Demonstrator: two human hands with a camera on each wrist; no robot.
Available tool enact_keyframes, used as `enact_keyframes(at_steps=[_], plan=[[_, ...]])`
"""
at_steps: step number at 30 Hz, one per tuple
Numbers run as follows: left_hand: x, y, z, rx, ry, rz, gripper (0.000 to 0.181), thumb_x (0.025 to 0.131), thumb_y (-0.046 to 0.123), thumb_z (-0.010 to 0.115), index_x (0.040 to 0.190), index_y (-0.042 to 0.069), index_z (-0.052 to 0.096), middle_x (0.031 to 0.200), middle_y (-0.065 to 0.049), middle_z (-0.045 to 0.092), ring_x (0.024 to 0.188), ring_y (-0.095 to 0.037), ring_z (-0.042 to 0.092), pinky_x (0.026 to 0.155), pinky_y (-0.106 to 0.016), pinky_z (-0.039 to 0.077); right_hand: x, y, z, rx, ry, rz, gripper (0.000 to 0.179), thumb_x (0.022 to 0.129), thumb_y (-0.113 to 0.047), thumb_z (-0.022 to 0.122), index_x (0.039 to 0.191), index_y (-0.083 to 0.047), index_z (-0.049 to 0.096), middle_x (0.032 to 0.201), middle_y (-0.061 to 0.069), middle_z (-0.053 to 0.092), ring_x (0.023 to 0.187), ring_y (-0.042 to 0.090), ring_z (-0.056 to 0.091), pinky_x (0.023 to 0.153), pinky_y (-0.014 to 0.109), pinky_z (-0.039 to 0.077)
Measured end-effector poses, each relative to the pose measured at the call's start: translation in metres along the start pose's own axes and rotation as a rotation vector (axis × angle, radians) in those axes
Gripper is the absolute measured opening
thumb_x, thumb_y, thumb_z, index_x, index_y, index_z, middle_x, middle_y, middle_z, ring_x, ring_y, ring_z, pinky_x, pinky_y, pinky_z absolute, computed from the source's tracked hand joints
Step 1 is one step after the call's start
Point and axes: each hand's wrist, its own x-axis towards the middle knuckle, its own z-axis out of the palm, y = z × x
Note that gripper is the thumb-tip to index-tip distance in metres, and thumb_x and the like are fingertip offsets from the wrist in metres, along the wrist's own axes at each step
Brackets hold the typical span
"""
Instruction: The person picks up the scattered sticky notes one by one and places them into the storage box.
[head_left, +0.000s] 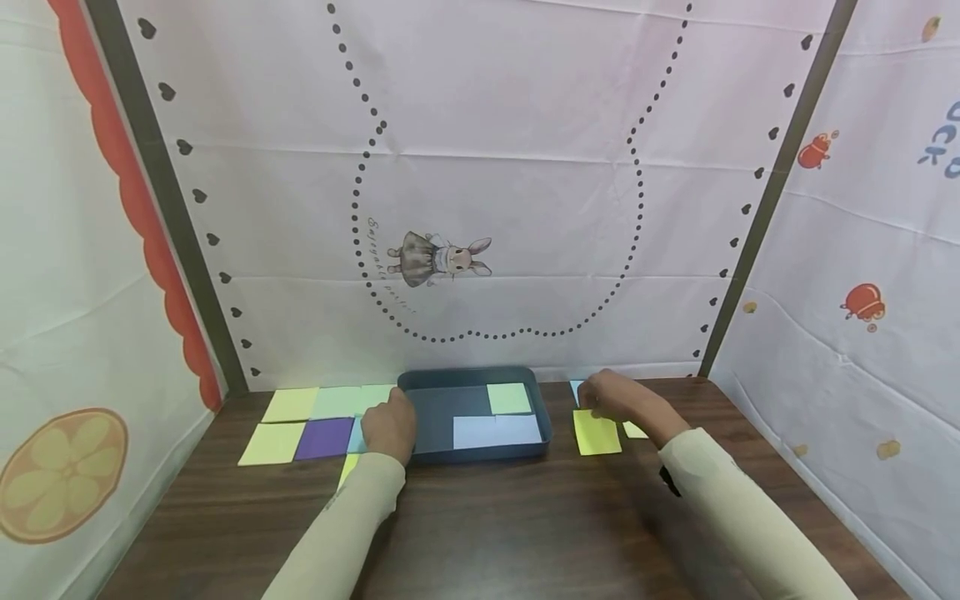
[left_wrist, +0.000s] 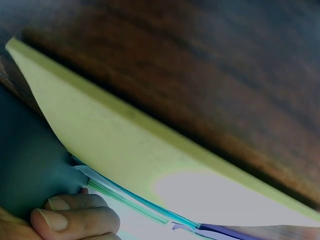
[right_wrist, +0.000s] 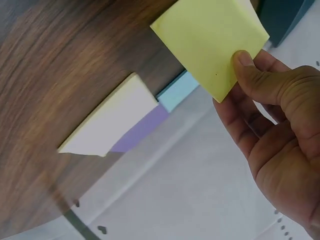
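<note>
My right hand (head_left: 621, 395) pinches a yellow sticky-note pad (right_wrist: 212, 42) near its corner, thumb on its face and fingers behind. The pad is tilted above the table, right of a dark blue-grey tray (head_left: 420, 457). My left hand (head_left: 390, 425) is at the tray's left side, over the sticky-note pads there. Curled fingers (left_wrist: 75, 220) show beside a green pad (left_wrist: 125, 200) in the left wrist view; whether they grip it is hidden. Inside the tray lie a pale green pad (head_left: 508, 398) and pale blue pads (head_left: 497, 432).
Left of the tray, pale yellow pads (head_left: 272, 443), a purple pad (head_left: 325, 438) and green pads (head_left: 336, 402) lie in rows. At right, a cream pad (right_wrist: 107, 117), purple pad (right_wrist: 140, 129) and light blue pad (right_wrist: 177, 91) lie by the back cloth (head_left: 510, 208).
</note>
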Motion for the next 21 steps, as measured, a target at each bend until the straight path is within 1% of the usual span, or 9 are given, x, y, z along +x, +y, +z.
enact_keyframes(at_steps=[3,5,7,10,12,15,18,21], plan=[[0.0,0.0,-0.001,-0.006,-0.001,-0.003,0.017,0.109,0.006,0.063,0.111,-0.011,0.061,0.065,-0.013,0.06,0.059,-0.021,0.063,0.061,-0.038,0.061,0.003,-0.007,-0.003,0.008,-0.011,0.003,0.016,0.093,0.009,0.081,0.094,-0.007,0.079,0.096,0.006,0.081,0.09,0.017,0.073,0.087,0.041,0.065],[0.0,0.0,-0.001,-0.003,-0.001,-0.003,0.017,0.109,0.006,0.063,0.111,-0.011,0.061,0.065,-0.013,0.06,0.058,-0.021,0.063,0.06,-0.037,0.06,0.005,-0.012,-0.006,0.012,-0.001,0.011,0.017,0.093,0.011,0.079,0.094,-0.006,0.079,0.094,0.005,0.08,0.087,0.016,0.071,0.084,0.04,0.064],[0.0,0.0,-0.001,0.005,0.001,-0.002,0.017,0.109,0.007,0.064,0.11,-0.01,0.062,0.065,-0.012,0.059,0.058,-0.02,0.063,0.059,-0.037,0.06,0.008,-0.017,-0.009,-0.001,0.02,0.021,0.018,0.093,0.011,0.078,0.092,-0.006,0.079,0.09,0.003,0.079,0.082,0.014,0.067,0.079,0.037,0.062],[0.0,0.0,-0.001,0.017,0.002,0.0,0.018,0.109,0.007,0.065,0.11,-0.01,0.062,0.066,-0.012,0.059,0.058,-0.02,0.062,0.059,-0.036,0.06,0.012,-0.024,-0.015,-0.032,0.064,0.035,0.02,0.093,0.013,0.075,0.09,-0.006,0.078,0.084,0.002,0.075,0.076,0.014,0.06,0.072,0.033,0.055],[0.0,0.0,-0.001,0.015,0.002,-0.003,0.018,0.109,0.007,0.065,0.111,-0.01,0.062,0.066,-0.012,0.06,0.058,-0.02,0.062,0.06,-0.036,0.06,0.015,-0.029,-0.018,-0.051,0.093,0.046,0.02,0.093,0.013,0.073,0.089,-0.006,0.078,0.083,0.002,0.073,0.074,0.014,0.057,0.069,0.031,0.052],[0.0,0.0,-0.001,0.003,0.005,-0.01,0.018,0.109,0.007,0.064,0.112,-0.011,0.062,0.066,-0.012,0.061,0.058,-0.02,0.063,0.061,-0.037,0.061,0.018,-0.038,-0.023,-0.081,0.134,0.052,0.02,0.096,0.012,0.072,0.092,-0.006,0.08,0.085,0.003,0.074,0.075,0.015,0.058,0.069,0.031,0.052],[0.0,0.0,-0.001,-0.016,0.009,-0.017,0.018,0.109,0.007,0.063,0.113,-0.011,0.061,0.065,-0.013,0.062,0.058,-0.02,0.064,0.061,-0.037,0.061,0.02,-0.047,-0.027,-0.121,0.173,0.056,0.018,0.1,0.008,0.073,0.1,-0.006,0.082,0.093,0.004,0.077,0.078,0.016,0.061,0.071,0.032,0.055],[-0.001,0.0,-0.001,-0.03,0.02,-0.021,0.017,0.109,0.006,0.063,0.112,-0.011,0.061,0.064,-0.013,0.062,0.058,-0.021,0.064,0.062,-0.038,0.061,0.022,-0.054,-0.028,-0.179,0.213,0.051,0.016,0.101,0.006,0.075,0.108,-0.006,0.083,0.101,0.007,0.078,0.083,0.018,0.063,0.075,0.034,0.058]])
